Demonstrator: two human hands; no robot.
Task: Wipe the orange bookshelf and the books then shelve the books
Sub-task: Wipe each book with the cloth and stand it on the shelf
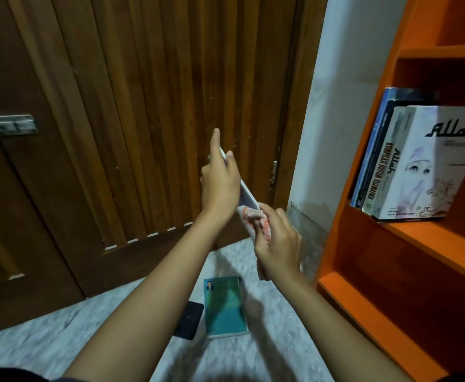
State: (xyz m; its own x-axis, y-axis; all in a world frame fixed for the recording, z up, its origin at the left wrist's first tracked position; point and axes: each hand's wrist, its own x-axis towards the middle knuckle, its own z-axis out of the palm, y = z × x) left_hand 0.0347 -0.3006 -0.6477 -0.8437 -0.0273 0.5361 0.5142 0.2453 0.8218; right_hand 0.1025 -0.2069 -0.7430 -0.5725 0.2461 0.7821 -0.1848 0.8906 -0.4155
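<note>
My left hand [220,180] holds a thin white book [246,193] up in the air, edge toward me, index finger stretched along it. My right hand [276,245] grips a pink and white cloth [253,216] and presses it against the book's lower end. The orange bookshelf [391,257] stands at the right. On its middle shelf stand three books, the front one white with "Allah" on the cover [429,164]. A teal book [224,307] lies flat on the floor below my hands.
A dark flat object [188,319] lies on the pale marbled floor beside the teal book. A slatted wooden door [143,119] with a metal latch [8,125] fills the left. A white wall strip [341,106] separates door and shelf.
</note>
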